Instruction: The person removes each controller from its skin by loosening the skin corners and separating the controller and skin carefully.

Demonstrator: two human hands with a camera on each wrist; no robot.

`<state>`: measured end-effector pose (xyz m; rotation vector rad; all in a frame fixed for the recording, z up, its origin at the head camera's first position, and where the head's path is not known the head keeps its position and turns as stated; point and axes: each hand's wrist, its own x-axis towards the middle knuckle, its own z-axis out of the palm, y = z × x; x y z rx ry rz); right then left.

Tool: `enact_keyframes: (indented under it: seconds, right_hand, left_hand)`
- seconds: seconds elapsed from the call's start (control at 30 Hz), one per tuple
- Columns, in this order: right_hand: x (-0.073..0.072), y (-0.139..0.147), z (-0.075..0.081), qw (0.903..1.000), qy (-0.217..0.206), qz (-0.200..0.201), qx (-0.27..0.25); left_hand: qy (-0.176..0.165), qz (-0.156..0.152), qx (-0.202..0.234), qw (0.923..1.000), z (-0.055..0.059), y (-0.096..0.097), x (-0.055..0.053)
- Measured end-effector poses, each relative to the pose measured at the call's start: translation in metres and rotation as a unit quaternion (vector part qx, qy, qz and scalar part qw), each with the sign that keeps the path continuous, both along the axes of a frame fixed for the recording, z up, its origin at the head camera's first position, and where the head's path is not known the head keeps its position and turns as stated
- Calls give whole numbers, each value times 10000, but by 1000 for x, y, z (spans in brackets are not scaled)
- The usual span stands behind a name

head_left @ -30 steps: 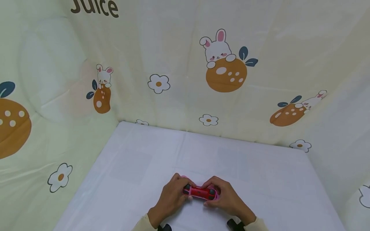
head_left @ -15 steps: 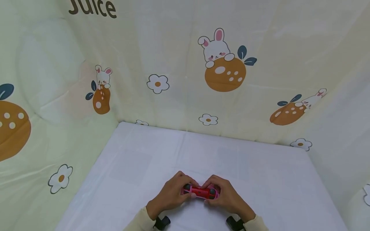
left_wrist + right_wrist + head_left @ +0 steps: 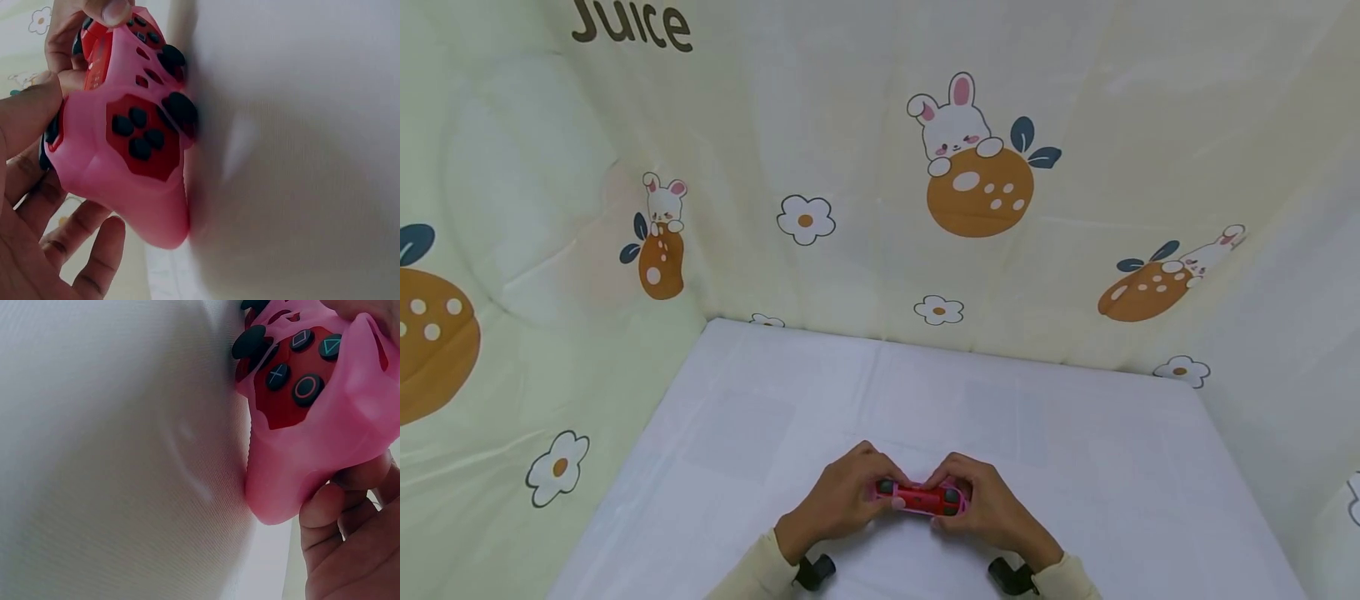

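Note:
A red game controller (image 3: 919,500) in a pink silicone cover (image 3: 100,156) stands on its front edge on the white table, with its top side, where the shoulder buttons are, facing up. My left hand (image 3: 842,496) grips one end, thumb and fingers at the shoulder-button side. At the other end my right hand (image 3: 988,508) holds the controller, fingers bent against the handle (image 3: 275,487). In the left wrist view the direction pad (image 3: 137,132) and black thumbsticks (image 3: 181,112) show through cutouts. The right wrist view shows the symbol buttons (image 3: 306,389).
A white cloth covers the table (image 3: 850,400). Behind and at the sides hangs a cream curtain (image 3: 865,267) printed with rabbits, oranges and flowers. Black wrist cameras sit on both wrists, the left wrist camera (image 3: 816,572) and the right wrist camera (image 3: 1011,575).
My left hand has shifted slightly on its end of the controller, its thumb now farther over the near edge. The right hand stays almost where it was. The head view has turned a little.

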<state>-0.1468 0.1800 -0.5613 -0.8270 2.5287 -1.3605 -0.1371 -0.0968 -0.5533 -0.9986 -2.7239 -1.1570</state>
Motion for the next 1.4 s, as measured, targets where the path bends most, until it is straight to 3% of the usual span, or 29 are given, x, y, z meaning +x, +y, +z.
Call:
enact_keyframes:
  seconds: [0.23,0.67,0.87,1.03,1.1,1.17,1.3,1.4]
  right_hand:
    - [-1,3,-1,9999,-69,-63,95]
    - [-1,6,-4,9998,-106,137,-111]
    - [-2,3,-4,9996,-193,170,-77]
    - [-3,0,-5,9992,-234,300,-156]
    - [-4,-2,-5,9989,-189,369,-206]
    - [-4,-3,-6,9987,-135,424,-246]
    - [-5,-6,-6,9987,35,413,-283]
    - [-4,-9,-5,9989,140,337,-278]
  left_hand:
    - [79,-59,-229,9997,1,1,-8]
    - [-152,78,-632,9979,9,1,-17]
    - [-300,-175,-825,9960,10,-1,-22]
    - [-432,-632,-792,9939,9,-3,-27]
    - [-619,-852,-683,9921,8,-5,-28]
    - [-1021,-1026,-528,9881,6,-6,-29]
    - [-1944,-1173,-165,9737,2,-9,-30]
    - [-2310,-1271,178,9644,3,-11,-31]
